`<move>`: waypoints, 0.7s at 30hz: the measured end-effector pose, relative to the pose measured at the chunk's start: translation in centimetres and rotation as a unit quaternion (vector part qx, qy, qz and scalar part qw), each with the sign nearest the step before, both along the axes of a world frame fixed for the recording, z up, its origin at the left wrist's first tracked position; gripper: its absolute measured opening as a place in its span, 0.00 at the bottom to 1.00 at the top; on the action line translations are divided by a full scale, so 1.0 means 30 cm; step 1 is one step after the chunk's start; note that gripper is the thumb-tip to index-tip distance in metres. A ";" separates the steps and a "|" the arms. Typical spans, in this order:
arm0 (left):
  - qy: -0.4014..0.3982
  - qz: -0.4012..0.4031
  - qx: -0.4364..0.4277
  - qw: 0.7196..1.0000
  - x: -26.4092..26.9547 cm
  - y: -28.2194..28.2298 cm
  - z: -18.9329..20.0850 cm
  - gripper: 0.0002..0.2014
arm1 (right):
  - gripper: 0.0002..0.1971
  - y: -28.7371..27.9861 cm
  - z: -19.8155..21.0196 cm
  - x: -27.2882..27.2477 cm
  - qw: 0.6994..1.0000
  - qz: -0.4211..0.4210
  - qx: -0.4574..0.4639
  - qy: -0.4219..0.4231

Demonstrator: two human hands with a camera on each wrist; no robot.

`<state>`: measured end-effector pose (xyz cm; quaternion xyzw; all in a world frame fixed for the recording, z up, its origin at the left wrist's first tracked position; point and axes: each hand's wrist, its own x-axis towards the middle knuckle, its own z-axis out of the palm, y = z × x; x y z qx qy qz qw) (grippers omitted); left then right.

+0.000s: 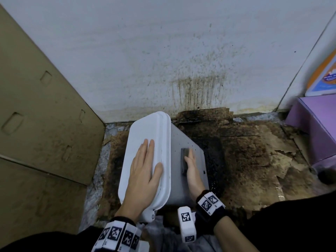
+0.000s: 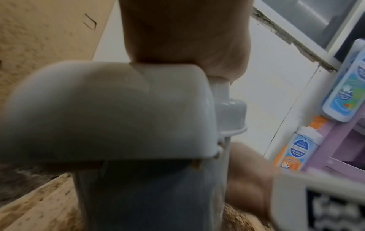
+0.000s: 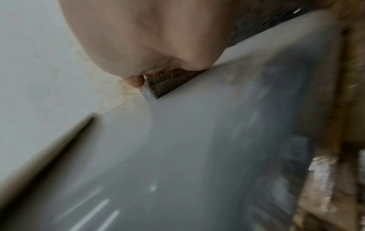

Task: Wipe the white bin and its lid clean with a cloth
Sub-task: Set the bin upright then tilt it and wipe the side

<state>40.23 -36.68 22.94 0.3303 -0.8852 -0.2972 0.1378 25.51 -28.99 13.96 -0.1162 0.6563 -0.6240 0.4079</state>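
Observation:
The white bin stands tilted to the left on the stained floor, its white lid closed. My left hand lies flat on the lid with straight fingers, holding it steady; in the left wrist view the palm rests on the lid. My right hand presses a folded dark grey cloth against the bin's grey right side with straight fingers. In the right wrist view the cloth shows under the hand on the bin's wall.
A cardboard panel stands at the left, and a stained white wall behind the bin. Dirty cardboard covers the floor. A purple shelf with bottles stands at the right.

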 end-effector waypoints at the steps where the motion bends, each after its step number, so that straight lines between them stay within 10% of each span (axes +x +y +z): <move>1: 0.000 -0.001 -0.001 1.000 -0.005 0.000 0.000 0.35 | 0.28 -0.018 0.054 0.006 0.999 0.022 -0.027 0.007; 12: 0.013 0.001 0.007 1.000 0.013 -0.008 0.011 0.34 | 0.25 0.024 -0.003 -0.090 0.970 0.163 0.000 0.178; 21: 0.011 -0.001 0.017 1.000 0.000 0.012 0.028 0.33 | 0.29 0.113 -0.175 -0.179 0.979 0.116 0.156 0.054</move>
